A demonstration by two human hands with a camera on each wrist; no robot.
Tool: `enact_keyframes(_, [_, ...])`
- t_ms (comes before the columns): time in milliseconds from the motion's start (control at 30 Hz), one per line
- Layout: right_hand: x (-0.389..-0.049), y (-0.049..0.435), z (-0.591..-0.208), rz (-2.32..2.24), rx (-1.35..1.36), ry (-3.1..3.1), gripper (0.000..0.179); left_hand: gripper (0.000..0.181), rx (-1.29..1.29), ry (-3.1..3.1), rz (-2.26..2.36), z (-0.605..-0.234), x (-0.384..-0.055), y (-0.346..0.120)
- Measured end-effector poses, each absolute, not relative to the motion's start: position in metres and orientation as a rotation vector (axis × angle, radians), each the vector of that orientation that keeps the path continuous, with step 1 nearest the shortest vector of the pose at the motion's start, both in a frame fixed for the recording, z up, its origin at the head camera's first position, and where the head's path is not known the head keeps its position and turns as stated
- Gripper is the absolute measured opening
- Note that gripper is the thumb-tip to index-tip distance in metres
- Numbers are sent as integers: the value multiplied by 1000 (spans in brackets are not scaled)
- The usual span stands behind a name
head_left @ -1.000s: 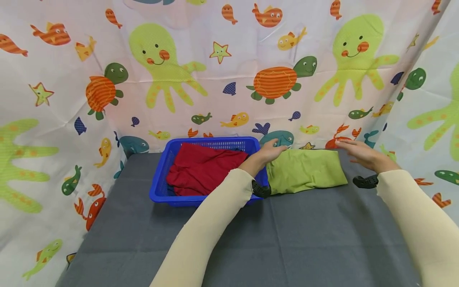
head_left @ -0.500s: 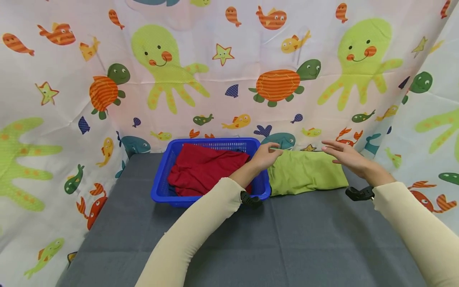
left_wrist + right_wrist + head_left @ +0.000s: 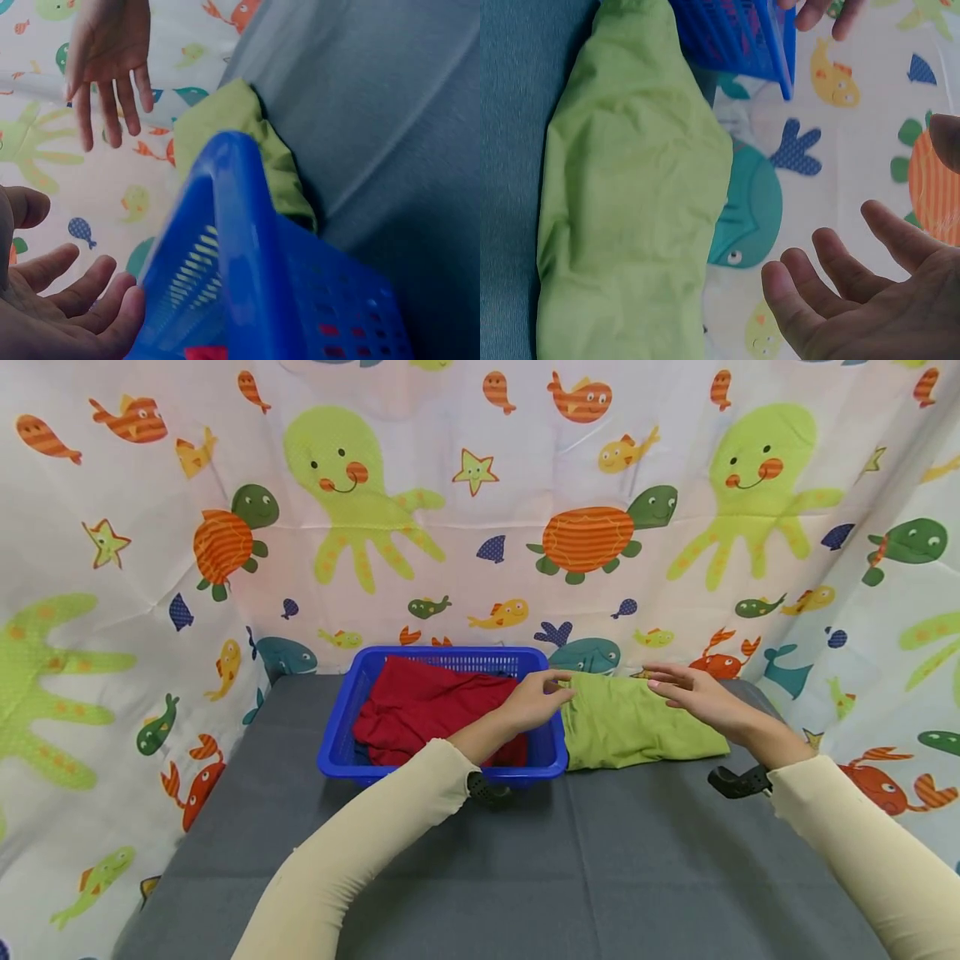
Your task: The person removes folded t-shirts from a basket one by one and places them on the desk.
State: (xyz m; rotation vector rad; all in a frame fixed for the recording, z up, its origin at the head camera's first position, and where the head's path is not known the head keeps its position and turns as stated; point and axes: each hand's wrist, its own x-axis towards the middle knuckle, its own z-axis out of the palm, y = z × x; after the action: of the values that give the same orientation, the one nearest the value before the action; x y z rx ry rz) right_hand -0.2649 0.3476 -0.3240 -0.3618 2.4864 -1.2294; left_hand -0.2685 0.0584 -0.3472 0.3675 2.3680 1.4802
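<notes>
In the head view my left hand (image 3: 531,700) hovers above the right rim of the blue plastic basket (image 3: 442,774), its fingers loosely bent and holding nothing. A crumpled red cloth (image 3: 427,710) lies inside the basket. Beside the basket, on the right, rests a folded lime-green cloth (image 3: 630,727). My right hand (image 3: 705,700) hangs over the right part of that cloth, fingers relaxed and grasping nothing. Both wrist views show gaps between the hands and the things: the green cloth (image 3: 630,180) is apart from the right fingers, and the basket rim (image 3: 240,210) from the left ones.
A grey cloth-covered table (image 3: 510,877) carries the basket and the green cloth. Behind it and on both sides hangs a white curtain (image 3: 420,560) printed with sea animals. A little dark fabric shows under the red cloth.
My left hand has drifted left, from the green cloth's edge to over the basket's rim. My right hand has moved left over the green cloth. Basket and cloths stay put.
</notes>
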Motion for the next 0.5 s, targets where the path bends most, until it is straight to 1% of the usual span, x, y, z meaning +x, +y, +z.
enact_keyframes(500, [-259,325,-324,-1217,-449,2443,63,43,413,2382,1449,-354,-259,15])
